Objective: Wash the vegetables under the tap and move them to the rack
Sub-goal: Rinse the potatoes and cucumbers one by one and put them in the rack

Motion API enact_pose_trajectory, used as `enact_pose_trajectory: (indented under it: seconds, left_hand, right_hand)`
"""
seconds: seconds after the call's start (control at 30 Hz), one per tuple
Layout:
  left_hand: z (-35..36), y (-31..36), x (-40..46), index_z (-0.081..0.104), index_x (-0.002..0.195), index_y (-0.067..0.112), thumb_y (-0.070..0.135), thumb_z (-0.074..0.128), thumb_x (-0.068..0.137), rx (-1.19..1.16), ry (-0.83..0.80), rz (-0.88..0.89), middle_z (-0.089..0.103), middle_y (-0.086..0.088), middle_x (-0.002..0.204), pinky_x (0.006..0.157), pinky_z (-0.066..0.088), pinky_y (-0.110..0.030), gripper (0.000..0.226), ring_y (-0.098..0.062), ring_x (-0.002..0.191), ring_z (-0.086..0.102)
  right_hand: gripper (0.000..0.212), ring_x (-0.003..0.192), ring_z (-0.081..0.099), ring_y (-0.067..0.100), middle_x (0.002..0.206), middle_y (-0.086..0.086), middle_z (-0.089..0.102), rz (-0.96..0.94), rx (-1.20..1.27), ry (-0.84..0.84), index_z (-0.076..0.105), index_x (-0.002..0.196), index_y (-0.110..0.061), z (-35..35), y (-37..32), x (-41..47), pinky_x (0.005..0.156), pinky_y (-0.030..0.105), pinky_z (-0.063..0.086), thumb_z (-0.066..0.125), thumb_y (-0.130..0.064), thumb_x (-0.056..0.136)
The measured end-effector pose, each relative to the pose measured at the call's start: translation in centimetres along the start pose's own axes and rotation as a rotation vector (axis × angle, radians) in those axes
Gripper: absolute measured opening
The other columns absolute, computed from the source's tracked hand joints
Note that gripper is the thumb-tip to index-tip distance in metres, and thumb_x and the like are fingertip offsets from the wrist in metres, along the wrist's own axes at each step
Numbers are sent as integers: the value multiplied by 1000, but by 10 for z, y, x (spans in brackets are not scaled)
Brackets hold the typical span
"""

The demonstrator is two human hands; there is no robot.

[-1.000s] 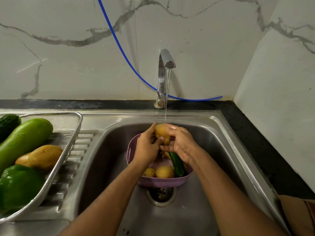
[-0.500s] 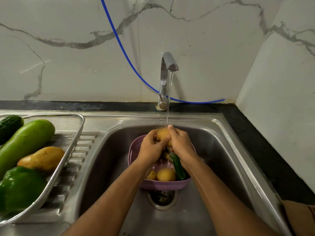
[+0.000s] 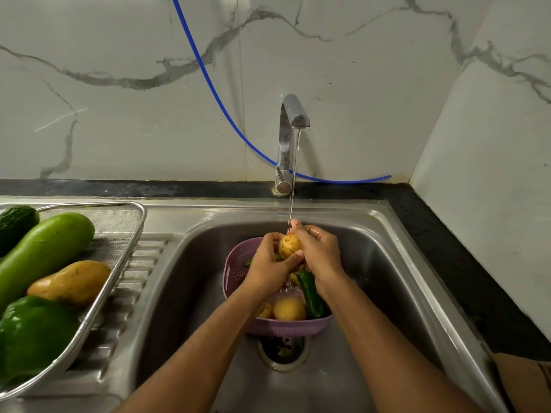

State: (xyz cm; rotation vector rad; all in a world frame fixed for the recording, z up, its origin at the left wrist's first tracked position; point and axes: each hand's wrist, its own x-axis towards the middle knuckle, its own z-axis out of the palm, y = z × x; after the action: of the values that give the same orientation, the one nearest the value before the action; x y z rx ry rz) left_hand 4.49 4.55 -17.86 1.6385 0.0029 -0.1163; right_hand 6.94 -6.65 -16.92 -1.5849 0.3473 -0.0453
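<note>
A potato (image 3: 289, 245) is held between both hands under the thin stream of water (image 3: 293, 180) falling from the tap (image 3: 287, 138), which stands at 12 o'clock of the sink (image 3: 387, 263). The left hand (image 3: 267, 266) is curled round the potato from 9 o'clock, the right hand (image 3: 320, 251) from 3 o'clock, with fingertips of the right hand met by the stream. Directly below the hands a purple colander (image 3: 286, 326) is seen in the sink basin, holding more potatoes (image 3: 289, 309) and a dark green vegetable (image 3: 311, 293). At 9 o'clock the metal rack (image 3: 119, 263) is set on the drainboard, carrying a long pale green gourd (image 3: 44, 251), a green pepper (image 3: 32, 335), a large potato (image 3: 70, 282) and a dark cucumber (image 3: 16, 222).
</note>
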Motion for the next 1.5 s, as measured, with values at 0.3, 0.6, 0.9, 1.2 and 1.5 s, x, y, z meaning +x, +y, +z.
enact_pose_trajectory:
  seconds: [0.3, 0.6, 0.9, 1.2, 1.5]
  left_hand:
    - [-7, -3, 4, 61, 116, 21, 26, 65, 99, -103, 94, -83, 73, -2, 109, 92, 60, -42, 18, -17, 101, 72]
    - [0, -2, 1, 57, 130, 24, 26, 70, 95, -20, 59, 12, 67, 3, 117, 89, 62, -42, 38, -16, 105, 70]
    - [-8, -4, 7, 53, 123, 25, 30, 63, 100, -37, 77, -71, 66, 2, 114, 92, 60, -37, 25, -15, 105, 68]
    - [-2, -2, 9, 48, 132, 6, 61, 36, 104, -241, -25, -260, 62, -7, 81, 54, 48, -26, 64, -12, 59, 58]
    - [-7, 7, 6, 62, 61, 11, 55, 23, 108, -508, -109, -359, 43, -2, 60, 48, 17, -24, 75, -11, 50, 26]
  right_hand:
    - [31, 68, 65, 11, 106, 8, 68, 47, -110, -246, 65, 133, -25, -5, -2, 5, 57, 22, 53, 45, -27, 110]
    - [19, 93, 74, 24, 99, 2, 76, -57, -70, 17, 76, 104, -27, -4, 1, 4, 77, 40, 64, 60, -36, 102]
    - [29, 73, 60, 10, 99, 5, 69, 68, -3, -226, 69, 128, -23, -5, -5, 3, 67, 25, 55, 50, -24, 106]
    - [24, 89, 70, 10, 101, 1, 75, -156, -108, -88, 72, 120, -25, -6, -6, 0, 78, 26, 59, 53, -32, 107]
    - [40, 52, 61, 1, 83, -4, 66, -118, -75, -213, 61, 139, -23, -4, -3, -7, 47, 15, 45, 67, -22, 99]
